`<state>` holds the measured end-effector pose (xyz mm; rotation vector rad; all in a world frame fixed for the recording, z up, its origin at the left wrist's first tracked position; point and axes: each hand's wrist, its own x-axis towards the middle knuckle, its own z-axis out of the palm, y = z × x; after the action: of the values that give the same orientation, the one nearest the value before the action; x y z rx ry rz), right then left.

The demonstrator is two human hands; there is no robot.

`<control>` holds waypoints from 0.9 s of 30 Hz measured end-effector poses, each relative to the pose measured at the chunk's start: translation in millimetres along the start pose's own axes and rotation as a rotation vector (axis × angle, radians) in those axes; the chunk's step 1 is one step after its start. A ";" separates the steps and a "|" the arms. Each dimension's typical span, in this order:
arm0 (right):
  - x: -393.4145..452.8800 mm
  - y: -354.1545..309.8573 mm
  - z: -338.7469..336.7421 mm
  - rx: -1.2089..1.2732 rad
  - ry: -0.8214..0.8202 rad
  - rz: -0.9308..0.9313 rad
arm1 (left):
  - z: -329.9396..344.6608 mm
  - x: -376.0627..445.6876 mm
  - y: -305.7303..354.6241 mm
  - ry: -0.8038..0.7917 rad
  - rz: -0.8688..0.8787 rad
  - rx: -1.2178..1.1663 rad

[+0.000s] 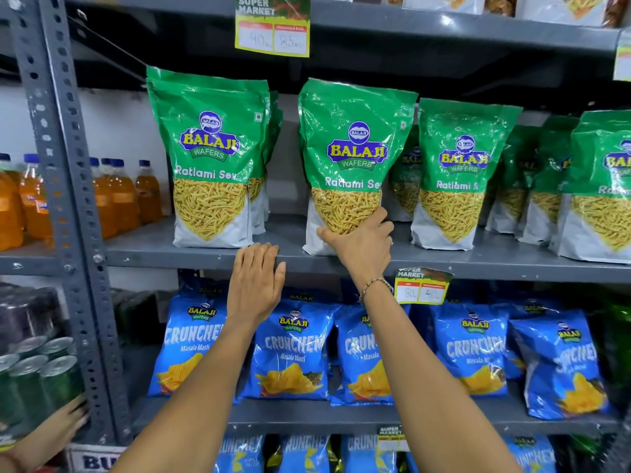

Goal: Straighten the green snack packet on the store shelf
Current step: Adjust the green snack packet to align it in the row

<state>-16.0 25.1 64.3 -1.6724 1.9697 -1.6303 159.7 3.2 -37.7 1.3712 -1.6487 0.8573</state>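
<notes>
The grey metal shelf (pixel 280 259) holds green snack bags standing in a row. One green bag (pixel 211 158) stands at the left, then a gap, then the middle green bag (pixel 351 158), then more green bags (pixel 457 172) close beside it to the right. On the shelf below (pixel 307 416) stand blue chip bags (pixel 290 353) side by side.

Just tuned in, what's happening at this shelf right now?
A person is tidying green Ratlami Sev packets on a grey shelf. The right hand has its grip on the lower front of the middle packet, which stands slightly tilted. The left hand is open, resting at the shelf edge and holding nothing. Blue Crunchex bags sit on the shelf below.
</notes>
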 end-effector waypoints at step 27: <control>27.2 -0.8 36.7 -0.107 0.006 -0.018 | 4.3 0.0 -0.7 0.007 -0.012 -0.011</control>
<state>-2.9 -18.6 63.5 -1.7285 2.0851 -1.5634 159.7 -0.7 -39.6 1.3677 -1.6363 0.8441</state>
